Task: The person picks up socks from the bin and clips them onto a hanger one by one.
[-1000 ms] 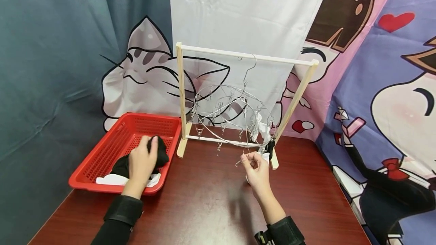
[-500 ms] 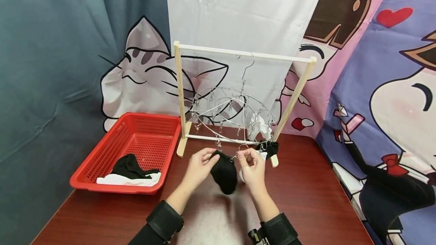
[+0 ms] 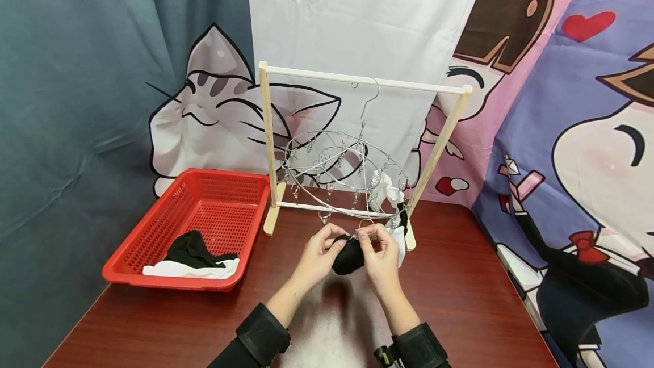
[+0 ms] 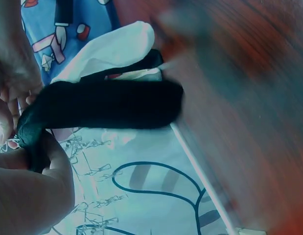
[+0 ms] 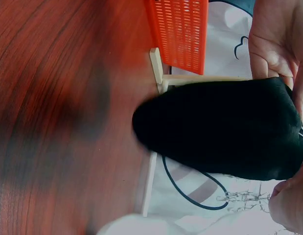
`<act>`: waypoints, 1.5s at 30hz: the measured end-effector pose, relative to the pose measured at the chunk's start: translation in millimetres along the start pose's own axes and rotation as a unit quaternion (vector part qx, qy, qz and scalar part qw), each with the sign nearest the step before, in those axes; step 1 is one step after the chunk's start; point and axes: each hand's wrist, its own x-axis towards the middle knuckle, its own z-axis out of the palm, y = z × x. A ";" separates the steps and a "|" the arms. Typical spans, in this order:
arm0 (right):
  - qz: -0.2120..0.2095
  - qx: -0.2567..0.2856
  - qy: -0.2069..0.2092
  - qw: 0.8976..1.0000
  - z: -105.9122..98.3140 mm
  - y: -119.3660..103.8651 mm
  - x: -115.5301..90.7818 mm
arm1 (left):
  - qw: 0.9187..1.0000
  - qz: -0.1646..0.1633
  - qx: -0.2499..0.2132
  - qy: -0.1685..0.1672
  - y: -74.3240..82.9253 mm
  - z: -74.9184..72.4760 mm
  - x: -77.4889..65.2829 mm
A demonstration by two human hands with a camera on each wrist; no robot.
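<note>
Black sock (image 3: 349,259) hangs between the two hands above the middle of the table (image 3: 460,300), just below the near edge of a round wire hanger (image 3: 360,141). The left hand (image 3: 317,254) pinches the sock by its top edge; the right hand (image 3: 382,255) pinches a metal clip (image 3: 353,237) at that edge. Whether the clip has caught the fabric I cannot tell. White cloth (image 3: 393,195) and another black piece (image 3: 403,217) hang at the hanger's right side. The hanger hooks over the top bar of a wooden rack (image 3: 267,129) at the far side. On the left, a red basket (image 3: 225,223) holds black fabric (image 3: 190,249) on top of white fabric (image 3: 166,270) at its near end.
</note>
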 end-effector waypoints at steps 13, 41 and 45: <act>0.078 -0.039 0.011 0.996 -5.8 -0.1 -4.1 | 0.871 0.312 0.316 0.209 17.6 -14.8 18.8; -0.079 -0.142 0.001 0.987 7.0 -27.0 -9.2 | 0.898 0.198 0.361 0.154 14.1 -12.7 20.6; -0.011 -0.105 -0.028 0.994 10.8 -27.6 -3.1 | 0.904 0.191 0.348 0.159 18.5 -3.7 17.6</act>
